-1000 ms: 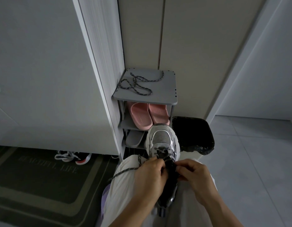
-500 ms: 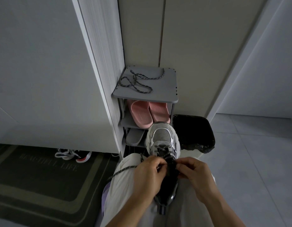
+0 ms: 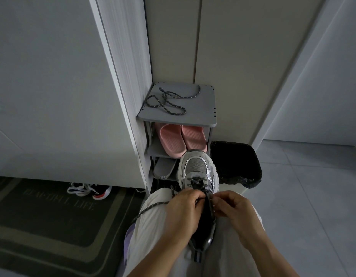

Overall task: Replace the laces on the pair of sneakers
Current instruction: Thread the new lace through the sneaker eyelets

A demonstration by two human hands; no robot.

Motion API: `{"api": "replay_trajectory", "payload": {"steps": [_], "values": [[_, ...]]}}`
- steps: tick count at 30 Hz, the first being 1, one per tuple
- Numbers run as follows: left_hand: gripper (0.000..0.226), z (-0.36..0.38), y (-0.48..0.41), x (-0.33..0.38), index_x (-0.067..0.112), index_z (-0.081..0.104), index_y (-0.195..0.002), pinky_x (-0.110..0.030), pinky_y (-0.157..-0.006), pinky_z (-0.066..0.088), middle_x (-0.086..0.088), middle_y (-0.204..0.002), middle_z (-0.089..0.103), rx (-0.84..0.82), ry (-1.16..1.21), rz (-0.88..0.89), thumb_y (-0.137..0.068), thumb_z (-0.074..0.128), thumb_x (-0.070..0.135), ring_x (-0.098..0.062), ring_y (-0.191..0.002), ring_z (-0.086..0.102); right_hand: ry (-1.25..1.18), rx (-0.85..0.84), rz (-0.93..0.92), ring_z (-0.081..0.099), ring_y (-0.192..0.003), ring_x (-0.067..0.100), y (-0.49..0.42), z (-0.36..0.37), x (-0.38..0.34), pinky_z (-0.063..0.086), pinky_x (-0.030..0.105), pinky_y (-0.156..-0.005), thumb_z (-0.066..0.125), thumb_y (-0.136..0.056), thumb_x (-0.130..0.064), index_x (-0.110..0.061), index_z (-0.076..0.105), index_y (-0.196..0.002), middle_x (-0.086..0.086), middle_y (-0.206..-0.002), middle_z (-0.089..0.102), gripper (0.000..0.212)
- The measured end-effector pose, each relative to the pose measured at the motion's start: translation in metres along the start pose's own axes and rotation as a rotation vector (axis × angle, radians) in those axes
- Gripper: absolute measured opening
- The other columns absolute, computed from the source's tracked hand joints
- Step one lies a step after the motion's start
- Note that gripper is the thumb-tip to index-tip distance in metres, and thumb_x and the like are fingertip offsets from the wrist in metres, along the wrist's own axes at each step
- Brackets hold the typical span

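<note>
**A:** So, head view: what has changed in the last second?

**B:** Little, as I log it.
- Sneaker [image 3: 197, 168]: still toe-up on the lap, heel down between the thighs.
- Left hand [image 3: 183, 208]: fingers curled at the left eyelet row, pinching the lace [image 3: 151, 206]. Its tail runs slack across the left thigh.
- Right hand [image 3: 235, 208]: it has drawn a touch outward, fingertips pinched on the sneaker's right eyelet edge. Whether lace lies under them I cannot tell.
- My reading: threading is part-way, with the lower crossings done and the upper eyelets still open.

**A:** Materials?

**B:**
- Sneaker: grey mesh toe, glossy silver overlays, dark tongue, pale chunky sole.
- Lace: round braided cord, dark grey with pale flecks.
- Second lace [image 3: 167, 100]: same cord, looped loose on top of the shoe rack [image 3: 205, 108], a flat matte grey board.
- On the rack's lower shelves: pink slippers [image 3: 173, 140], ribbed; one grey slipper [image 3: 163, 169].
- Beside the rack: bin [image 3: 235, 162] with a crinkled black liner.
- Floor: smooth tile, with a dark bordered mat [image 3: 43, 212] to the left.
</note>
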State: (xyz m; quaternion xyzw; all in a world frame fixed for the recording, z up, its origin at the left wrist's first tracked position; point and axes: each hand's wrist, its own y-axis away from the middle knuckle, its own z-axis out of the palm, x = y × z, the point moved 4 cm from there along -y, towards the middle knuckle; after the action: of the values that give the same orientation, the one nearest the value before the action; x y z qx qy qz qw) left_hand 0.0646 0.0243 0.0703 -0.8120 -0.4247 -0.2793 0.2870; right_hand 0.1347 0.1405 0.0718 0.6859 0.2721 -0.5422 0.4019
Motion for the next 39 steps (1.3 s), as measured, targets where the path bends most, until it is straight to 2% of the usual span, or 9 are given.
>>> {"api": "replay_trajectory", "payload": {"steps": [4,8,11,14,18,21,24,31,39], "values": [[0.012,0.005,-0.002,-0.001,0.023,0.069,-0.083,-0.014,-0.059,0.039,0.008,-0.078,0.062,-0.003,-0.030,0.058,-0.076,0.060,0.026,-0.010,-0.070,0.061,-0.019,0.014,0.035,0.058,-0.059,0.012,-0.008,0.000,0.013,0.049,0.015,-0.056,0.058,-0.085,0.001,0.000,0.066,-0.082,0.007,-0.067,0.064,0.008],[0.034,-0.017,-0.006,-0.016,0.020,0.064,-0.104,-0.024,-0.084,0.043,0.005,-0.100,0.058,0.124,0.047,0.073,-0.075,0.060,0.038,-0.010,-0.095,0.054,-0.345,0.198,0.007,0.062,-0.054,0.010,-0.025,-0.039,0.013,0.053,0.018,-0.054,0.047,-0.090,0.004,-0.003,0.057,-0.073,0.000,-0.056,0.065,0.021],[0.029,-0.039,-0.004,-0.048,0.016,0.057,-0.108,-0.023,-0.087,0.042,0.006,-0.104,0.055,0.268,0.130,-0.066,-0.084,0.056,0.031,-0.010,-0.100,0.052,-0.697,0.404,0.040,0.063,-0.049,0.006,-0.039,-0.094,0.011,0.053,0.015,-0.050,0.038,-0.094,0.005,0.001,0.051,-0.073,0.002,-0.051,0.065,0.025],[0.015,-0.031,0.001,-0.066,0.019,0.052,-0.104,-0.016,-0.080,0.047,0.007,-0.097,0.057,0.100,0.252,-0.253,-0.090,0.055,0.015,-0.008,-0.093,0.057,-0.880,0.500,0.114,0.065,-0.048,0.008,-0.045,-0.109,0.024,0.053,0.015,-0.050,0.039,-0.095,0.002,0.004,0.050,-0.074,0.012,-0.064,0.064,0.024],[0.007,-0.015,0.004,-0.057,0.020,0.058,-0.093,-0.007,-0.071,0.039,0.015,-0.082,0.060,-0.051,0.200,-0.148,-0.091,0.054,0.015,0.000,-0.080,0.058,-0.696,0.277,0.283,0.062,-0.043,0.010,-0.035,-0.055,0.033,0.053,0.018,-0.045,0.048,-0.095,-0.010,0.001,0.053,-0.071,0.007,-0.050,0.063,0.026],[0.009,-0.014,0.001,-0.053,0.023,0.057,-0.080,-0.009,-0.065,0.039,0.010,-0.074,0.061,-0.097,0.230,-0.154,-0.089,0.057,0.020,-0.002,-0.077,0.057,-0.279,0.011,0.375,0.055,-0.042,0.014,-0.017,-0.013,0.020,0.042,0.021,-0.038,0.050,-0.094,-0.029,-0.002,0.061,-0.078,0.009,-0.056,0.062,0.033],[0.009,-0.014,-0.001,-0.053,0.021,0.057,-0.080,-0.009,-0.063,0.040,0.007,-0.074,0.062,-0.162,0.288,-0.178,-0.088,0.059,0.021,0.000,-0.072,0.057,-0.032,-0.049,0.382,0.045,-0.041,0.012,-0.012,0.006,0.013,0.035,0.019,-0.038,0.050,-0.093,-0.036,-0.001,0.061,-0.082,0.006,-0.054,0.055,0.039],[0.011,-0.017,-0.004,-0.052,0.015,0.061,-0.085,-0.009,-0.065,0.041,0.006,-0.070,0.058,-0.102,0.521,-0.277,-0.086,0.058,0.004,0.001,-0.065,0.054,-0.407,0.080,0.204,0.041,-0.039,0.005,-0.019,0.013,0.011,0.034,0.015,-0.037,0.049,-0.093,-0.008,-0.006,0.055,-0.070,0.000,-0.051,0.049,0.024],[0.013,-0.022,-0.002,-0.059,0.009,0.058,-0.082,-0.012,-0.057,0.040,0.003,-0.058,0.051,-0.043,0.725,-0.389,-0.084,0.056,-0.003,-0.002,-0.055,0.048,-0.481,0.277,0.079,0.040,-0.039,0.004,-0.022,-0.044,0.019,0.035,0.015,-0.038,0.044,-0.096,-0.011,-0.006,0.053,-0.074,0.002,-0.057,0.043,0.024]]}}
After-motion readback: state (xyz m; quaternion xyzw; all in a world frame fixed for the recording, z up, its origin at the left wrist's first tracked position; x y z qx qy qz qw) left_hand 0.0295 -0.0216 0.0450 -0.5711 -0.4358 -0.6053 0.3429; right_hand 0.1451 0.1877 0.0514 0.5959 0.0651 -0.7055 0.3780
